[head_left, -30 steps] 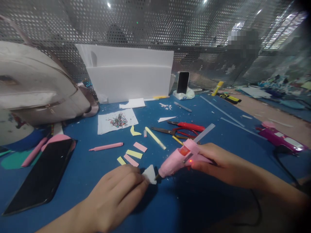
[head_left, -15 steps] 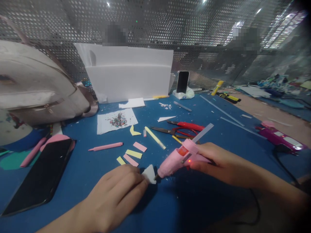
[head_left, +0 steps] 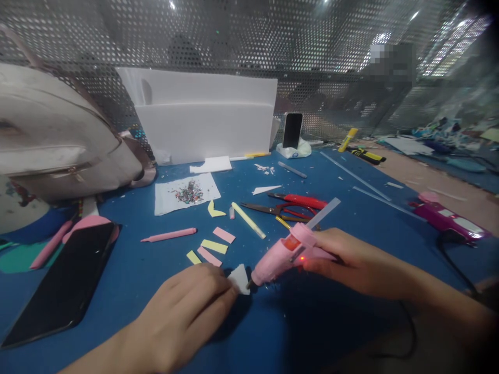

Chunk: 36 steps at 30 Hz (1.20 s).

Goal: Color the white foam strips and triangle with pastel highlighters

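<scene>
My right hand (head_left: 339,259) is wrapped round a pink hot glue gun (head_left: 278,255), whose small red light glows. A clear glue stick (head_left: 324,212) pokes out of its back end. The gun's nozzle tip meets the right edge of a small white piece of paper or foam (head_left: 239,279). My left hand (head_left: 195,306) pinches that white piece by its left side, just above the blue table. Beyond my left hand lie short pink strips (head_left: 224,235) and yellow strips (head_left: 214,246).
Red-handled scissors (head_left: 273,209) and red-handled pliers (head_left: 300,200) lie behind the glue gun. A black phone (head_left: 58,285) and a pale backpack (head_left: 66,140) occupy the left. White boards (head_left: 206,130) stand at the back. A purple tool (head_left: 448,218) with a cable sits at the right.
Hardly anything differs. Both hands, the glue gun and the white piece keep their places, with only a slight shift of the whole view.
</scene>
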Each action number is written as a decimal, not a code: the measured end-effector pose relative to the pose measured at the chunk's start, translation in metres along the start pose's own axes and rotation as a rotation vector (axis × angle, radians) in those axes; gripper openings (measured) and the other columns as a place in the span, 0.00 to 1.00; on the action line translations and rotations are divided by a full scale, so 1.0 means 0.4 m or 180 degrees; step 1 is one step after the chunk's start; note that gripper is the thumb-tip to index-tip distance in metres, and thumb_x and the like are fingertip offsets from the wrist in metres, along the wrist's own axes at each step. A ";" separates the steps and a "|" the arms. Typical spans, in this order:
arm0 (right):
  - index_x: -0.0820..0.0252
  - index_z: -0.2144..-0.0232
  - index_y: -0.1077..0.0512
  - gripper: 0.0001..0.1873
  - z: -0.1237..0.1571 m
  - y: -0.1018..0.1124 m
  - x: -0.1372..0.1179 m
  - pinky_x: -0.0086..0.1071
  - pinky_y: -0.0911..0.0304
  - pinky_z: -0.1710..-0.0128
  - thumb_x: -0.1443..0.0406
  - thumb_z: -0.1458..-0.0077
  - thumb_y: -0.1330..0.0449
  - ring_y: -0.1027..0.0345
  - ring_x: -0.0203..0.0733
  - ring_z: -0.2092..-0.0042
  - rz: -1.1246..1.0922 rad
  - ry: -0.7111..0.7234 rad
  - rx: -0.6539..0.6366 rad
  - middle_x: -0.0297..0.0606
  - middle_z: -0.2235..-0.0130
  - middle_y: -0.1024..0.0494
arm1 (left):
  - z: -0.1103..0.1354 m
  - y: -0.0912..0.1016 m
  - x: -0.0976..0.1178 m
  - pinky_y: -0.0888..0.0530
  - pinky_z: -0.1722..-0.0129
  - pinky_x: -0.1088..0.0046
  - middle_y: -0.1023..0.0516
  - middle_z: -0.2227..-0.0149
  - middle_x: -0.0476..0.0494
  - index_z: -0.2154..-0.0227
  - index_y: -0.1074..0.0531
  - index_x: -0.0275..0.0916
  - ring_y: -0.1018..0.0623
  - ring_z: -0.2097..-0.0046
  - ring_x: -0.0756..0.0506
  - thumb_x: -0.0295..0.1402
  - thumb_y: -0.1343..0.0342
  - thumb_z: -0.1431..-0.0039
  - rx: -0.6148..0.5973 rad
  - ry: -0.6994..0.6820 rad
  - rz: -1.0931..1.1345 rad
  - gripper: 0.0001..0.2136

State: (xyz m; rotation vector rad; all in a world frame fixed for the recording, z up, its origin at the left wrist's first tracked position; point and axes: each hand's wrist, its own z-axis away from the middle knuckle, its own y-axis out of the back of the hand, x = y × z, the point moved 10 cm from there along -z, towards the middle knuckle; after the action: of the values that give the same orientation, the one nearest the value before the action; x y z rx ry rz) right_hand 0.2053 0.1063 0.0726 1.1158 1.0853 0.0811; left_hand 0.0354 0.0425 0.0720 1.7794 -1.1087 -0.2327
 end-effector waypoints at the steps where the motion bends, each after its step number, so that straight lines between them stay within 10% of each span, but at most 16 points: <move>1: 0.61 0.59 0.26 0.16 0.001 0.001 0.004 0.32 0.35 0.63 0.56 0.35 0.47 0.28 0.43 0.61 -0.0016 -0.0018 0.0008 0.41 0.59 0.21 | 0.004 -0.002 -0.001 0.25 0.62 0.76 0.24 0.65 0.47 0.58 0.29 0.40 0.24 0.64 0.50 0.27 0.59 0.30 0.0001 -0.0029 -0.0019 0.12; 17: 0.61 0.67 0.27 0.22 0.011 0.031 0.068 0.27 0.46 0.76 0.49 0.38 0.48 0.42 0.35 0.74 -0.0367 -0.0551 0.0259 0.32 0.76 0.35 | 0.025 0.007 0.012 0.28 0.47 0.67 0.22 0.55 0.44 0.51 0.29 0.38 0.26 0.49 0.44 0.24 0.61 0.30 -0.0033 -0.0339 -0.0231 0.16; 26: 0.60 0.77 0.36 0.24 0.023 0.037 0.129 0.29 0.48 0.75 0.49 0.37 0.48 0.42 0.33 0.76 -0.1158 -0.0589 0.0582 0.31 0.78 0.36 | -0.007 0.042 -0.067 0.27 0.58 0.79 0.23 0.62 0.49 0.62 0.27 0.42 0.23 0.59 0.51 0.25 0.45 0.38 0.0558 0.0834 0.0903 0.06; 30: 0.59 0.78 0.41 0.25 0.017 0.063 0.158 0.29 0.51 0.77 0.49 0.37 0.47 0.48 0.31 0.79 -0.1829 -0.0663 0.1022 0.28 0.80 0.40 | 0.028 -0.009 -0.160 0.27 0.65 0.81 0.24 0.69 0.51 0.68 0.27 0.41 0.25 0.67 0.52 0.33 0.36 0.45 0.0694 0.2351 0.2385 0.05; 36: 0.58 0.78 0.45 0.26 0.038 0.160 0.224 0.30 0.53 0.76 0.48 0.38 0.47 0.45 0.32 0.77 -0.1530 -0.0898 0.1883 0.29 0.80 0.40 | 0.045 -0.069 -0.169 0.35 0.78 0.83 0.29 0.78 0.54 0.72 0.33 0.39 0.32 0.78 0.56 0.39 0.37 0.45 0.0509 0.2932 0.3188 0.11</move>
State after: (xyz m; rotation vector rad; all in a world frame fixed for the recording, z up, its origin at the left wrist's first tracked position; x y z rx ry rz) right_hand 0.2911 0.1761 0.0618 1.3006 1.1202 -0.7991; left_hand 0.0028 0.0854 0.0197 1.0201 -1.1528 1.1746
